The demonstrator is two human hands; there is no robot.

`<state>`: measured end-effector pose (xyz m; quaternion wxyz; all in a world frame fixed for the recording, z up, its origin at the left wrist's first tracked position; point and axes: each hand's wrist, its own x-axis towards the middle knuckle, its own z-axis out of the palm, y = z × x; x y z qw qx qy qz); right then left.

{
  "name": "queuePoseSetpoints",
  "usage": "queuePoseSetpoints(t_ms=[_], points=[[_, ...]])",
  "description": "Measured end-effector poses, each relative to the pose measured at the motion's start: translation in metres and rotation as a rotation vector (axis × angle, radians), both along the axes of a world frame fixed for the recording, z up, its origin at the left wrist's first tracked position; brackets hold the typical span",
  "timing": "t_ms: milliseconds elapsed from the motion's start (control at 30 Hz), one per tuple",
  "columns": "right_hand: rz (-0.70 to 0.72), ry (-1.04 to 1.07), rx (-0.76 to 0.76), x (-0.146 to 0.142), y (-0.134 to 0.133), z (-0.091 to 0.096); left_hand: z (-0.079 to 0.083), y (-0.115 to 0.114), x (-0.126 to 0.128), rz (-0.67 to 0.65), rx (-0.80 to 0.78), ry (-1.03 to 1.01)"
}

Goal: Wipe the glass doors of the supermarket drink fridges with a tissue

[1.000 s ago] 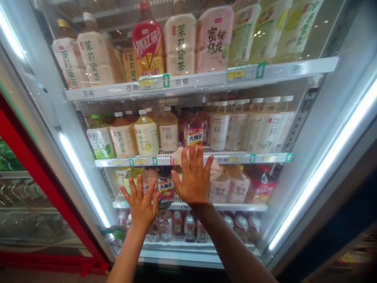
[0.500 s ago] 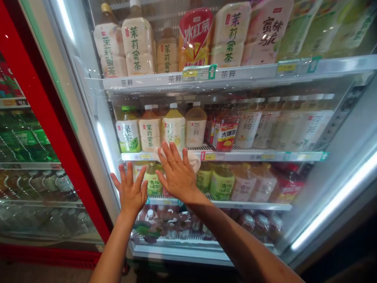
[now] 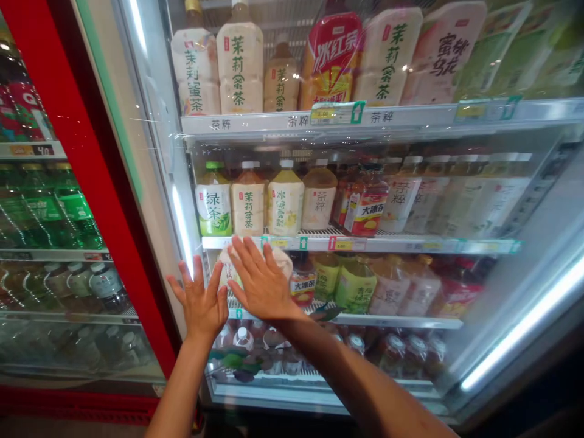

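Note:
My right hand (image 3: 262, 283) lies flat over a white cloth (image 3: 285, 261), fingers extended, pressing it against the glass door (image 3: 319, 146) of a drinks fridge. Much of the cloth is hidden under the palm. Just to the left, my left hand (image 3: 203, 307) is up with its fingers spread and holds nothing. It is at or close to the glass near the door's left side; exact contact I cannot tell. Behind the glass, tea bottles (image 3: 285, 198) stand in a row on the middle shelf (image 3: 392, 244), whose front edge is just above my right fingertips.
Large bottles (image 3: 240, 67) line the upper shelf. Green packs (image 3: 356, 283) and other drinks fill the shelf below the middle one. A red frame (image 3: 91, 152) separates this fridge from another at left with green bottles (image 3: 77, 204). A bright light strip (image 3: 524, 331) runs along the right.
My right hand has moved left and slightly down across the glass with the cloth, closer to my left hand. The left hand has shifted a little. The view has turned slightly left.

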<state>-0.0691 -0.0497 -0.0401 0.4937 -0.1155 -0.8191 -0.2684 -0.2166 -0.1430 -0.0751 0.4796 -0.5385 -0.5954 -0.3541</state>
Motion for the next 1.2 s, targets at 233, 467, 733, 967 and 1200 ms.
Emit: queuePoseSetpoints(t_ms=[233, 467, 733, 967, 1200], points=[[0.079, -0.097, 0.030, -0.010, -0.007, -0.005, 0.002, -0.016, -0.011, 0.035, -0.024, 0.006], [0.127, -0.165, 0.027, -0.016, -0.007, -0.015, 0.006, -0.022, -0.006, 0.021, 0.019, -0.077], [0.100, -0.131, 0.030, -0.022, -0.001, 0.057, 0.013, -0.025, -0.001, 0.037, 0.012, -0.115], [0.131, -0.159, -0.065, 0.023, 0.001, -0.039, 0.010, -0.005, 0.028, -0.009, -0.028, -0.059], [-0.081, 0.087, -0.098, 0.074, 0.042, 0.035, 0.028, 0.032, 0.064, -0.102, -0.001, 0.003]])
